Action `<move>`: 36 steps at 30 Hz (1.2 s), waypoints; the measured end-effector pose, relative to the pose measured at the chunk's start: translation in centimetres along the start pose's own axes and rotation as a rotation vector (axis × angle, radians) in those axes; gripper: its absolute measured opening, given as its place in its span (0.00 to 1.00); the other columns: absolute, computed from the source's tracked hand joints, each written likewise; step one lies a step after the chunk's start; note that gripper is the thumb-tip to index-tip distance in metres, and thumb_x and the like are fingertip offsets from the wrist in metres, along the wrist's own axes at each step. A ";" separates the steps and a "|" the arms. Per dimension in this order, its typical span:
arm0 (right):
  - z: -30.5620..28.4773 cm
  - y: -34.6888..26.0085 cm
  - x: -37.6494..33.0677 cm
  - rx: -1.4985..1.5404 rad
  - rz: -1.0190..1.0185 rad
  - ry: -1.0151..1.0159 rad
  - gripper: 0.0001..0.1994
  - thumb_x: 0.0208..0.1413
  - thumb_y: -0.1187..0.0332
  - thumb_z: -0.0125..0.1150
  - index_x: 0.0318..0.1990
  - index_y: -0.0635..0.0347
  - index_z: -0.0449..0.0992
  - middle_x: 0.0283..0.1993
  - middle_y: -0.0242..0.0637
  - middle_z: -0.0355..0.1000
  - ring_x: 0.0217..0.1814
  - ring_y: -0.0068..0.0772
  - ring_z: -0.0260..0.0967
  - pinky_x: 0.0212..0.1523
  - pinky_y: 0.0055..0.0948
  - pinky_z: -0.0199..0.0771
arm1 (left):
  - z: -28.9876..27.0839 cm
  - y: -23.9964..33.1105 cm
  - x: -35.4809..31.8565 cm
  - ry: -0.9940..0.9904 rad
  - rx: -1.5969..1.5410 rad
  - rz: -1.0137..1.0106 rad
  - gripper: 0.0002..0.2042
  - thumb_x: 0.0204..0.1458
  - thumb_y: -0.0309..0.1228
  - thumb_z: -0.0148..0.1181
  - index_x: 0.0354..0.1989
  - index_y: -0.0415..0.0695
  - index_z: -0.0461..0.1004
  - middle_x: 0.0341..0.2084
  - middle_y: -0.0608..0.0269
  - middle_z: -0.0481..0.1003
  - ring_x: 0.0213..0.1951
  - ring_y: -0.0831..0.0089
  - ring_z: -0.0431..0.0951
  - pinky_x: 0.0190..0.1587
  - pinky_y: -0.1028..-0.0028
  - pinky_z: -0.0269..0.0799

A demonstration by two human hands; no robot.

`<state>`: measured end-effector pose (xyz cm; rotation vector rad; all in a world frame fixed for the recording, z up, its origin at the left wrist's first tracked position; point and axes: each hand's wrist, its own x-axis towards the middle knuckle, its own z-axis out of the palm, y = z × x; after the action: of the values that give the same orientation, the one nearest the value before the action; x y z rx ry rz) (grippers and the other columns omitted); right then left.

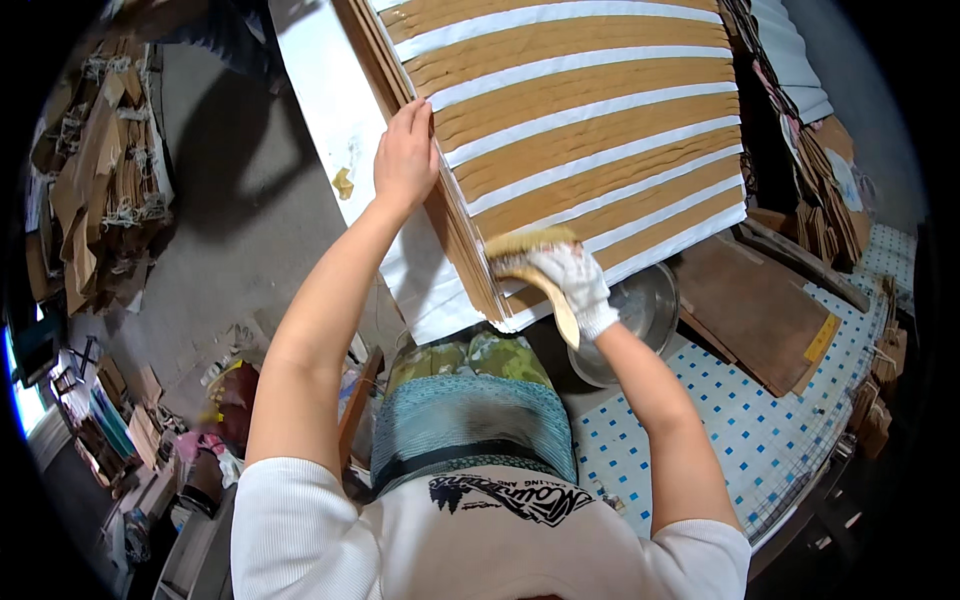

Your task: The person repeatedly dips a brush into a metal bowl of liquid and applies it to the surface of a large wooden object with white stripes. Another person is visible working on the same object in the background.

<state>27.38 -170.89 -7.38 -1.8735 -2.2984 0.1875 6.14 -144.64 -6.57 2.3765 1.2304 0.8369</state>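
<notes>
The brush (515, 245), gripped by the right hand (572, 278), is at the near left of the striped sheets (590, 118). The left hand (405, 162) lies with fingers extended; hard strokes could skew them.

White short-sleeved shirt (440, 560), dark print (515, 498); right hand (575, 285) white-gloved; teal cloth (470, 405), perhaps apron; green legwear (505, 358).

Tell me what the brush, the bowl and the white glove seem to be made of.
Brush: probably wood, smooth and pale tan on its curved handle; the straw-coloured bristles could be natural or synthetic.
Bowl: likely bare metal, perhaps stainless steel, given its shiny grey reflections.
Glove: apparently knitted cotton or a blend, matte, with a ribbed-looking cuff.
</notes>
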 end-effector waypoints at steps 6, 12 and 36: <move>-1.4 -1.0 -2.0 0.291 0.097 -0.106 0.14 0.53 0.62 0.57 0.46 0.50 0.76 0.45 0.35 0.76 0.47 0.39 0.73 0.47 0.36 0.72 | 0.5 0.4 5.9 0.089 0.011 -0.009 0.10 0.47 0.26 0.61 0.39 0.41 0.76 0.38 0.57 0.72 0.44 0.56 0.71 0.48 0.62 0.69; -1.7 -2.2 -7.4 0.634 0.368 -0.024 0.14 0.53 0.65 0.58 0.48 0.52 0.77 0.48 0.38 0.76 0.50 0.43 0.72 0.51 0.36 0.73 | 2.2 1.3 2.2 0.040 0.074 0.032 0.18 0.47 0.31 0.63 0.47 0.41 0.71 0.46 0.49 0.69 0.50 0.52 0.68 0.54 0.61 0.63; 16.3 7.6 -32.5 0.742 1.865 0.158 0.28 0.56 0.43 0.53 0.38 0.65 0.79 0.40 0.55 0.75 0.51 0.50 0.69 0.55 0.40 0.64 | 4.2 7.0 -2.7 -0.759 0.837 0.099 0.52 0.39 0.54 0.71 0.65 0.30 0.52 0.67 0.34 0.46 0.69 0.48 0.50 0.63 0.65 0.60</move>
<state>37.64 -201.01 -26.58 -2.5057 0.2873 0.8158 11.96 -150.94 -6.96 2.9085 1.2373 -0.6990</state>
